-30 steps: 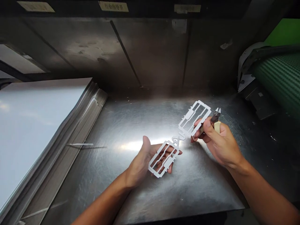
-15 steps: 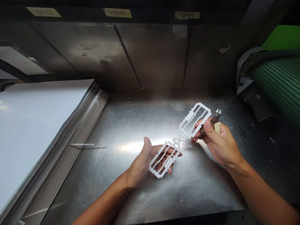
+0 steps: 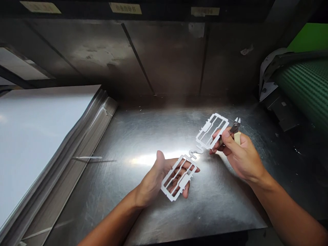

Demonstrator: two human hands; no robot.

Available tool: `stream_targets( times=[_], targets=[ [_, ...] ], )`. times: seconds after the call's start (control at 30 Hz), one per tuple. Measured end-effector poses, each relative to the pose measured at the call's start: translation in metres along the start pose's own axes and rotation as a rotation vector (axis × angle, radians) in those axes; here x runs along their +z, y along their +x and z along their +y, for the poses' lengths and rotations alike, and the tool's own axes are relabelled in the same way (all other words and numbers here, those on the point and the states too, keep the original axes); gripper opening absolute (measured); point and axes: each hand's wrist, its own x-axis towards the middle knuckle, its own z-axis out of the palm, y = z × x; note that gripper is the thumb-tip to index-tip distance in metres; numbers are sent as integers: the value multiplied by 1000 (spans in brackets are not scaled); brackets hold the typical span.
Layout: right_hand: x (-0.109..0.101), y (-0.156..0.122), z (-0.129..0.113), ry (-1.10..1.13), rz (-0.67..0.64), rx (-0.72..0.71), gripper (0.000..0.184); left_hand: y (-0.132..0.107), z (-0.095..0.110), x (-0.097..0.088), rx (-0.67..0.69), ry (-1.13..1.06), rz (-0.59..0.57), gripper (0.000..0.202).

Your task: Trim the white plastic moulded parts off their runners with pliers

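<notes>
A white plastic molding is made of two slotted rectangular frames joined by a wavy runner. My right hand pinches the upper frame at its right edge between thumb and fingers. The same hand also holds a pair of side cutters with cream handles, tips pointing up and away. Behind the lower frame lies my left hand, fingers extended and thumb raised apart from the plastic. Whether its fingers touch the frame I cannot tell.
A stack of large white sheets fills the left side, with a thin white strip sticking out. The metal table carries small scraps. A green conveyor belt stands at the right, and a metal panel rises behind.
The lower frame has turned slightly, its near end dropping toward me and to the left. The runner now shows a different side. Both hands stay almost in place.
</notes>
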Motion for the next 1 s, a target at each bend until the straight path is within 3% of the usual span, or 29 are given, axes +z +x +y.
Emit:
stream_targets(
  times=[0.37,1.0],
  targets=[
    [-2,1,1,-82,86,51,38,5,1,1,19,-22,-26,123],
    [-6,3,4,-111,101,61,27,6,3,1,5,28,-13,135]
  ],
)
